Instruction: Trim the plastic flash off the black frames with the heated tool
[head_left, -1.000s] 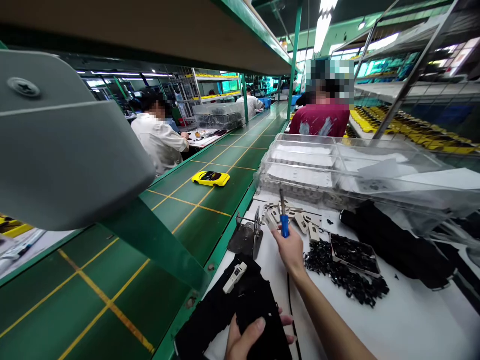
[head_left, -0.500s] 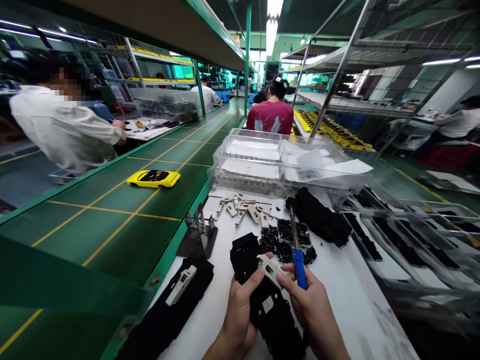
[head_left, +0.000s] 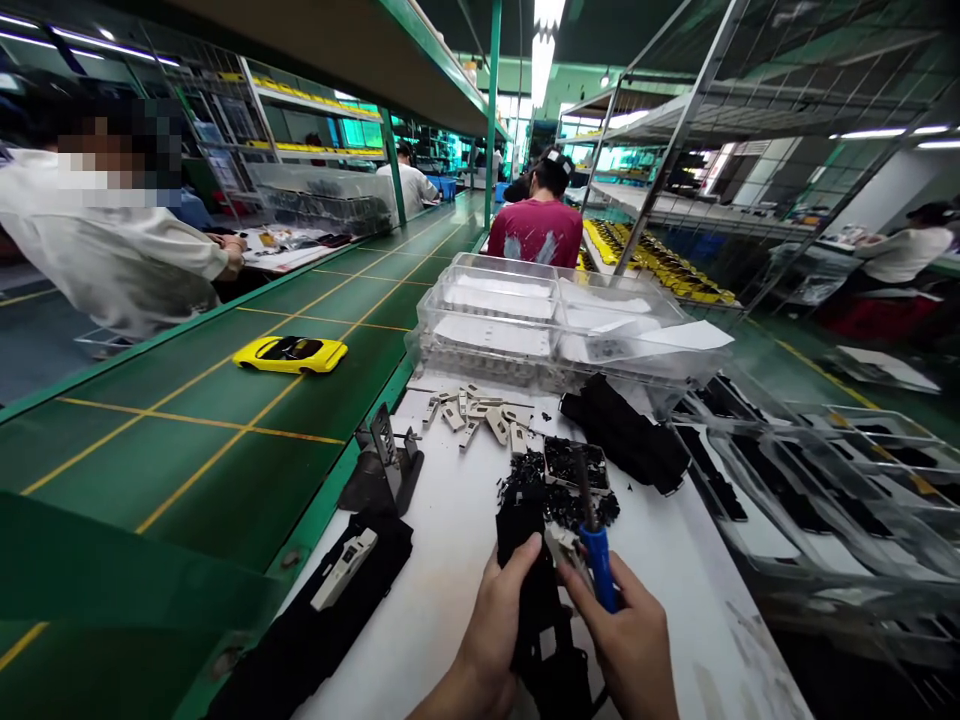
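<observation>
My left hand (head_left: pixel 499 620) is closed around a black plastic toy car chassis (head_left: pixel 525 570), its thumb on top. My right hand (head_left: pixel 630 630) grips the blue handle of a soldering iron (head_left: pixel 598 565), whose metal shaft points away from me. The same hand pinches a beige plastic part (head_left: pixel 562 548) beside the chassis's right edge. On the white table to the left, another beige part (head_left: pixel 345 570) lies on a second black chassis (head_left: pixel 292 640). Several loose beige parts (head_left: pixel 480 415) and a heap of small black pieces (head_left: pixel 521 480) lie beyond my hands.
A metal stand (head_left: pixel 382 465) sits at the table's left edge. Beside it runs a green conveyor (head_left: pixel 202 460) carrying a yellow toy car body (head_left: pixel 291 354). Clear plastic trays (head_left: pixel 562 320) stand ahead; trays of black parts (head_left: pixel 787 490) are at right. Co-workers sit nearby.
The beige part has come off the top of the chassis to its right side, held by my right hand. The chassis has turned more edge-on. The view has shifted slightly.
</observation>
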